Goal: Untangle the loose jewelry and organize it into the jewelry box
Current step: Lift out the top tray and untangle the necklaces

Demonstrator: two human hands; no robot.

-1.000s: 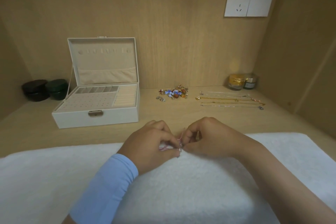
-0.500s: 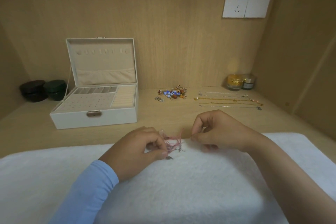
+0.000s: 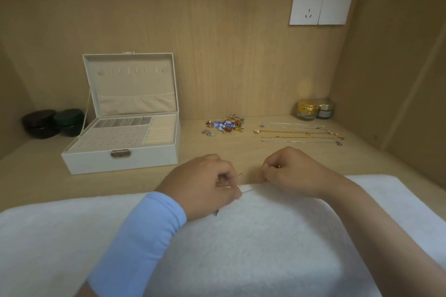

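Head view: your left hand (image 3: 205, 185) and right hand (image 3: 293, 171) work at the far edge of the towel (image 3: 253, 260), each with its fingers curled in a pinch on one end of a thin pinkish cord (image 3: 248, 190). A second ago the two hands were pressed together over the tangle. Half a second ago a loose bunch of the cord showed between them. Now your hands have drawn apart and only a single faint strand runs between them, low over the towel. A small dark bit shows just under your left hand, too small to identify.

That reads as the knot giving way: the cord looks mostly pulled out, though whatever is bunched inside your left fist is hidden.

On the counter (image 3: 217, 152), the box (image 3: 120, 159) stands open to the far left with no jewelry visible in its compartments. A pile (image 3: 225, 125) of beaded pieces lies far centre, unsorted. To its right, several chains (image 3: 299, 134) lie straight, side by side. So nothing is stored yet. Once this cord is free, it can probably join the chains or go to the box.
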